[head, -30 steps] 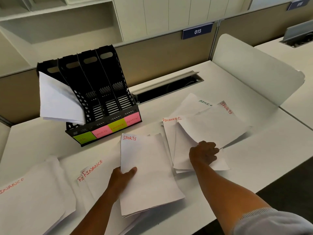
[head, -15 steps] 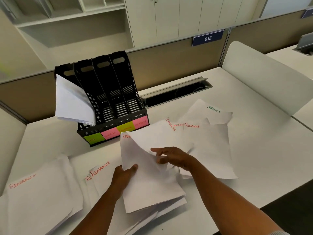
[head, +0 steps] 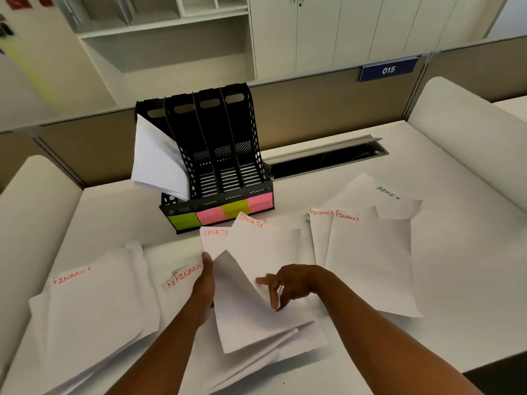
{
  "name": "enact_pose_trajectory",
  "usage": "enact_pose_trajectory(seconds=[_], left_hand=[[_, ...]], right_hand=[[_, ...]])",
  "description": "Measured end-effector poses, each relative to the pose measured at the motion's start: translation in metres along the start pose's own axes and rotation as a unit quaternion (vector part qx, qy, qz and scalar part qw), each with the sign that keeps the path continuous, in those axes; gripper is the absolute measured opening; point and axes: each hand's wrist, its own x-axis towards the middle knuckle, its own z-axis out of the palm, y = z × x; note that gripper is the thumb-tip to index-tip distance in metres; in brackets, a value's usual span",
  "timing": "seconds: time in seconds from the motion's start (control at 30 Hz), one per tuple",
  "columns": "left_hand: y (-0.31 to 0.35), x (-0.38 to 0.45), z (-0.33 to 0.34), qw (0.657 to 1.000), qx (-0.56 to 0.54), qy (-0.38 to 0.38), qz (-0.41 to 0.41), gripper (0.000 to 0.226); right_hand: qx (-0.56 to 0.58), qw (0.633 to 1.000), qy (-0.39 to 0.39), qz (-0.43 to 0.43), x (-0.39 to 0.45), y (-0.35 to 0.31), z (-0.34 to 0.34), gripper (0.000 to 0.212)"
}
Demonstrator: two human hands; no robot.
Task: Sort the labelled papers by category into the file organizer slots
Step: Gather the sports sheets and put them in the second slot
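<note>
SPORTS papers point(head: 256, 280): white, red-lettered, top sheet curled | left hand point(head: 204, 292) grips edge | right hand point(head: 288, 286) fingers spread

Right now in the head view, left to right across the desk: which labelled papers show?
FINANCE pile → overlapped FINANCE sheets → SPORTS sheet → second SPORTS sheet → FINANCE pair → ADMIN sheet.

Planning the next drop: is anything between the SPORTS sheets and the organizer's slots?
Nothing visible. The SPORTS sheets lie just in front of the file organizer, with bare desk between. Papers fill only its leftmost slot; the other three look open.
</note>
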Motion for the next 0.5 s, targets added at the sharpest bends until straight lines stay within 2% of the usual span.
enact_pose_trajectory(seconds=[0.13, 0.23, 0.3, 0.37, 0.43, 0.5], left_hand=[[0.002, -0.005, -0.007, 0.998, 0.013, -0.063, -0.009, 0.043], [0.000, -0.002, -0.012, 0.991, 0.079, -0.102, -0.021, 0.043], [-0.002, 0.000, -0.015, 0.986, 0.108, -0.124, -0.028, 0.041], [-0.003, -0.002, -0.019, 0.984, 0.116, -0.134, -0.027, 0.036], [-0.002, -0.002, -0.021, 0.983, 0.123, -0.138, -0.017, 0.035], [-0.001, -0.002, -0.024, 0.982, 0.128, -0.135, -0.006, 0.037]], right_hand=[[-0.041, 0.998, -0.014, 0.044, -0.001, 0.003, 0.002, 0.034], [-0.069, 0.996, -0.006, 0.047, -0.004, 0.006, 0.003, 0.026], [-0.039, 0.998, 0.033, 0.038, -0.007, 0.008, 0.004, 0.030], [0.036, 0.987, 0.153, 0.037, -0.012, 0.011, 0.008, 0.036], [0.137, 0.942, 0.305, 0.039, -0.016, 0.017, 0.011, 0.033], [0.198, 0.890, 0.406, 0.063, -0.017, 0.020, 0.010, 0.026]])
